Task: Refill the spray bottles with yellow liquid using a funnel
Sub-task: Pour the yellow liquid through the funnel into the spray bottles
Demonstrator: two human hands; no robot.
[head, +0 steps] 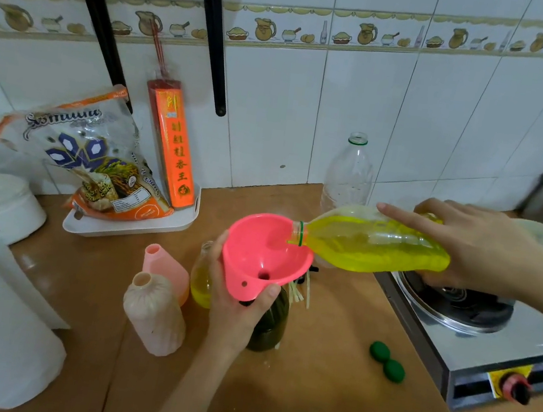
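Note:
A pink funnel (264, 250) sits tilted in the neck of a dark green bottle (269, 326) on the wooden counter. My left hand (236, 305) grips the funnel's rim and tab from below. My right hand (478, 247) holds a clear plastic bottle of yellow liquid (371, 246) almost on its side, its open mouth over the funnel's bowl. Behind my left hand stands a small clear bottle (201, 279) partly filled with yellow liquid. Two pale pink bottles (154, 315) (165, 264) without tops stand to the left.
Two green caps (387, 361) lie on the counter at the right. A gas stove (475, 322) fills the right side. An empty clear bottle (349, 171) stands by the tiled wall. A white tray (143, 227) holds a rice bag and an orange incense box. White containers crowd the left.

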